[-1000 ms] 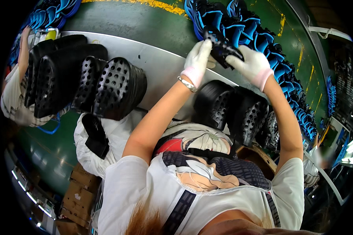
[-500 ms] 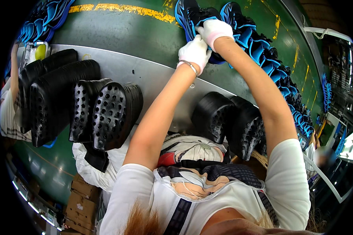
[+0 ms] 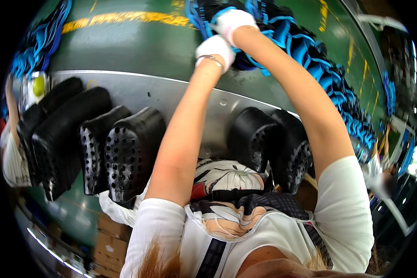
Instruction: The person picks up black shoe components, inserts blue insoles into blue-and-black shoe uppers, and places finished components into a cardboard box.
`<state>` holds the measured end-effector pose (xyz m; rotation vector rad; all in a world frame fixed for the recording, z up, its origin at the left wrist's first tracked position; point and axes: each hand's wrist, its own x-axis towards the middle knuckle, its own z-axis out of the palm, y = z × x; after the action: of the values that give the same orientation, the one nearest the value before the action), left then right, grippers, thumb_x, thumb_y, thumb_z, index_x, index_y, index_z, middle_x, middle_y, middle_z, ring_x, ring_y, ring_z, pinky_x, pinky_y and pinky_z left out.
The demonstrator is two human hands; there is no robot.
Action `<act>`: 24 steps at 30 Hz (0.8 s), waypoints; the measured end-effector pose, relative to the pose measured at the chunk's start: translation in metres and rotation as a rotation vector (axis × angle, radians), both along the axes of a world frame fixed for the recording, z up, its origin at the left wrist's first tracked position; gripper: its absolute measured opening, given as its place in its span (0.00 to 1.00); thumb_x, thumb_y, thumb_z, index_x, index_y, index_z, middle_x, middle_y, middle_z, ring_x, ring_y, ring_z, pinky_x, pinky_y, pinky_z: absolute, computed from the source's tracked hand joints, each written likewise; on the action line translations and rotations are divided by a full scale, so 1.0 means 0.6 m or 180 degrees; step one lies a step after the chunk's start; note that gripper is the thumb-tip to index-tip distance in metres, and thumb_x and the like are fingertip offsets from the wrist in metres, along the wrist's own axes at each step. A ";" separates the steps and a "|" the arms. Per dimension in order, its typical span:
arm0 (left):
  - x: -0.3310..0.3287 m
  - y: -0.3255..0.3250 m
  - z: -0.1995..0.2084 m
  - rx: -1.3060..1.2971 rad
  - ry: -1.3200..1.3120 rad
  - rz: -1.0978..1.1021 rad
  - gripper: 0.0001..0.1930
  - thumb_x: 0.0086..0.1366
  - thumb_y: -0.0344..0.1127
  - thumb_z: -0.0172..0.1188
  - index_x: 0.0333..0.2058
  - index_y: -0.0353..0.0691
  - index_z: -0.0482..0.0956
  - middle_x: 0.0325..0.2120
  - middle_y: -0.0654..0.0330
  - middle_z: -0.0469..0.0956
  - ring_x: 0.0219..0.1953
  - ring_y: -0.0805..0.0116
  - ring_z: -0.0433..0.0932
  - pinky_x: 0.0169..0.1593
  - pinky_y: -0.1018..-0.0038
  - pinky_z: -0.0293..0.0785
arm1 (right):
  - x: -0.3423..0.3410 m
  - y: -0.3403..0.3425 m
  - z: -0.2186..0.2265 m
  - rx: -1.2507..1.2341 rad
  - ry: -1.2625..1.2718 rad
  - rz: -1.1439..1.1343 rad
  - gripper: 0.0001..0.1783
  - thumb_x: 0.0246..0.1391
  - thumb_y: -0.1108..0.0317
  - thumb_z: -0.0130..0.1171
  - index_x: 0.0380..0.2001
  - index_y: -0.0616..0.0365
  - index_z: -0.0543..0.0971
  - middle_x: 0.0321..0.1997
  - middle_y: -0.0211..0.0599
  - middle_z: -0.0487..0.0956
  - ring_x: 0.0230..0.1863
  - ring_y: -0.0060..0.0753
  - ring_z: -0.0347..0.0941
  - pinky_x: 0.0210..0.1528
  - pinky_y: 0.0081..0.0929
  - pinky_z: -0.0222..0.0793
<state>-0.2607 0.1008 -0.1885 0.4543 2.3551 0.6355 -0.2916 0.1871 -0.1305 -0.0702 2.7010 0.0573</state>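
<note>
- From here I see the person's left hand (image 3: 215, 48), in a white cloth glove, reaching past the far edge of the smooth silver-grey metal table (image 3: 197, 111).
- The right hand (image 3: 235, 24), gloved in the same white, is just beyond it and a little to the right, over the blue-edged opening of a black-and-blue shoe (image 3: 204, 15).
- That shoe lies on the green surface (image 3: 120, 44) beyond the table, at the head of the row; the two hands probably meet there so one can steady it while the other works at the opening.
- The fingers of both hands are turned away from me, so I cannot tell whether either grip is closed on the shoe.
- More black-and-blue shoes (image 3: 317, 67) run in a crowded line toward the right, likely set close together to keep each within reach.
- On the table's near side, long black rubbery-looking stacks with dotted ends stand in two groups, left (image 3: 125, 153) and right (image 3: 252, 136). Their dotted ends face the person, presumably for easy picking, and the gap between leaves room for the left arm.
</note>
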 end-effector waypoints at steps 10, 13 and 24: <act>-0.014 -0.016 0.023 0.0061 0.0995 -0.0621 0.19 0.58 0.50 0.58 0.37 0.39 0.79 0.36 0.49 0.78 0.39 0.44 0.75 0.43 0.58 0.71 | 0.255 0.172 0.273 -0.1506 0.0301 -0.0554 0.20 0.55 0.53 0.48 0.43 0.55 0.77 0.42 0.44 0.78 0.44 0.49 0.74 0.47 0.41 0.70; -0.041 -0.095 0.026 -0.0360 0.1268 -0.0338 0.19 0.56 0.49 0.61 0.39 0.40 0.79 0.39 0.49 0.77 0.43 0.46 0.74 0.46 0.60 0.70 | 0.449 0.282 0.313 -0.1603 0.0565 -0.2017 0.20 0.56 0.52 0.46 0.41 0.55 0.77 0.32 0.44 0.78 0.37 0.44 0.76 0.39 0.38 0.71; 0.076 -0.108 0.105 0.0038 0.2469 -0.0064 0.26 0.57 0.46 0.61 0.55 0.48 0.72 0.53 0.49 0.70 0.52 0.51 0.71 0.55 0.64 0.66 | 1.023 0.463 0.248 0.0598 0.0406 -0.4173 0.19 0.54 0.65 0.52 0.51 0.45 0.70 0.51 0.46 0.74 0.53 0.50 0.70 0.55 0.39 0.67</act>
<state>-0.2152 0.0360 -0.1256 0.8458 3.0612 0.5181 0.3224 0.4651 0.0183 1.7263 2.3090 -0.0860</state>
